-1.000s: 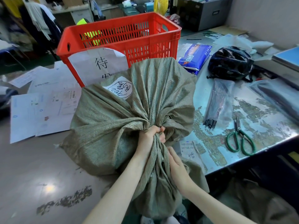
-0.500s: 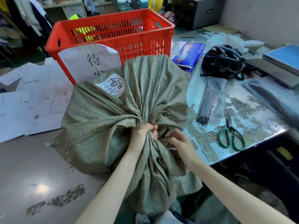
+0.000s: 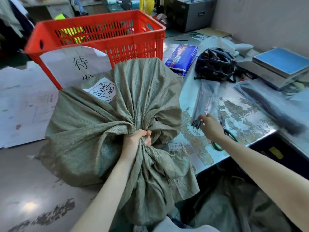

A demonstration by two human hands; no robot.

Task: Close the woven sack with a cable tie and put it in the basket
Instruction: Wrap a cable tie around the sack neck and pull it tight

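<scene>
A full grey-green woven sack (image 3: 93, 131) lies on the table with a white hand-marked label on top. My left hand (image 3: 138, 139) is shut on its gathered neck, and the loose mouth hangs over the table's front edge. My right hand (image 3: 209, 125) is out to the right, fingertips at the black heads of a bundle of cable ties (image 3: 203, 104) in a clear plastic bag. Whether it has pinched a tie is unclear. Behind the sack stands the red plastic basket (image 3: 100, 27) with a paper sign on its front.
Green-handled scissors (image 3: 224, 133) lie just beyond my right hand. A black helmet (image 3: 215, 64), a blue packet (image 3: 183, 58) and a scale with a blue top (image 3: 280, 64) sit further back. Papers (image 3: 21, 104) lie left of the sack. Another dark plastic bag (image 3: 270, 106) lies at the right.
My right hand has let go of the sack's neck and moved right to the bundle of cable ties. My left hand keeps its grip on the neck.
</scene>
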